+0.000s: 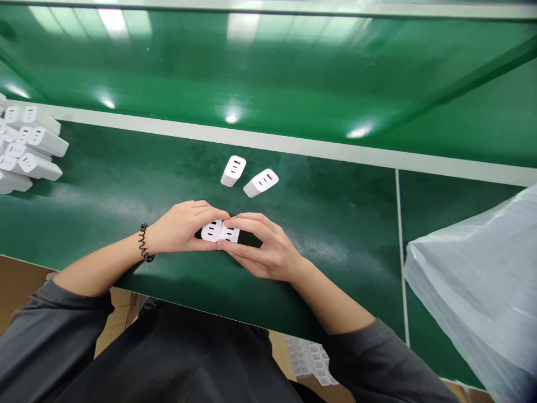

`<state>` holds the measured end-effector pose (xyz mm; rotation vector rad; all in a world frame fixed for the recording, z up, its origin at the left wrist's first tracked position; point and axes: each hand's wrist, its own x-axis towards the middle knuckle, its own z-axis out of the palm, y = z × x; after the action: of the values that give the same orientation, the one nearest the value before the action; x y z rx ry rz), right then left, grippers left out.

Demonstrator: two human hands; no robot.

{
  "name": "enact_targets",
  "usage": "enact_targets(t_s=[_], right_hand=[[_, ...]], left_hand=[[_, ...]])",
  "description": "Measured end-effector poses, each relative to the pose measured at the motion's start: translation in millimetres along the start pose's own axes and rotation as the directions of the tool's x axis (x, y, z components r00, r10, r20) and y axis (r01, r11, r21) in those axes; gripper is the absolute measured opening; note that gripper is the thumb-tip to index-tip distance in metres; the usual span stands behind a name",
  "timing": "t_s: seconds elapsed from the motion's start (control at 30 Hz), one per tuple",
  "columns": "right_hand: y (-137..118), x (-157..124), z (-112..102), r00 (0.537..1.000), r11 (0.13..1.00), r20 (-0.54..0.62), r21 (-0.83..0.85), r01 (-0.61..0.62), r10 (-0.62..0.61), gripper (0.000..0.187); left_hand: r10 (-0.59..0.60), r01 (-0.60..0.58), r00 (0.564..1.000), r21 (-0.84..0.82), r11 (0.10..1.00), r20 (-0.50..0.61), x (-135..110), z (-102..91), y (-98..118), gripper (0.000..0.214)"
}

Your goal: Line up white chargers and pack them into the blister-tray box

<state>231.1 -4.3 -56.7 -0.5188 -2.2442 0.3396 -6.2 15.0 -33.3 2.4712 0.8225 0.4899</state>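
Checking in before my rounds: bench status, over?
Left hand, right hand: on two adjoining white chargers. Two more chargers just beyond. Translucent plastic far right, apart from hands.

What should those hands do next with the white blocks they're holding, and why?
Perhaps slide the held blocks gently toward the two loose blocks ahead. The left hand and right hand pinch the held blocks side by side, and the loose blocks, which look alike, sit just beyond.
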Motion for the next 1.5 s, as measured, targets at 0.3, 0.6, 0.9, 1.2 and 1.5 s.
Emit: enact_targets(t_s=[0.3,0.6,0.9,1.2,1.5], right_hand=[[-0.8,-0.6,0.9,0.999,0.999,-0.043,0.03,0.022,-0.021,0.03],[1.7,0.0,-4.3,1.0,0.999,0.001,-0.03,0.031,-0.031,0.031],[4.0,0.5,-3.6,0.999,0.992,0.009,-0.12,0.044,-0.044,0.028],[1.8,0.5,-2.6,0.999,0.992,-0.005,-0.12,0.033,-0.034,0.024],[-0.6,3.6,-4.9,0.999,0.997,-0.015,-0.068,0.047,-0.048,0.021]], left_hand=[[0.018,-0.018,1.0,-0.01,1.0,-0.019,0.4,-0.1,0.5,0.039],[-0.009,0.009,1.0,-0.009,1.0,-0.013,0.2,1.0,1.3,0.041],[0.009,-0.009,1.0,-0.002,1.0,-0.025,0.0,1.6,0.6,0.041],[0.007,-0.007,1.0,-0.013,1.0,-0.012,-0.1,0.7,0.5,0.04],[-0.013,0.013,1.0,-0.027,1.0,-0.006,0.4,0.5,1.6,0.039]])
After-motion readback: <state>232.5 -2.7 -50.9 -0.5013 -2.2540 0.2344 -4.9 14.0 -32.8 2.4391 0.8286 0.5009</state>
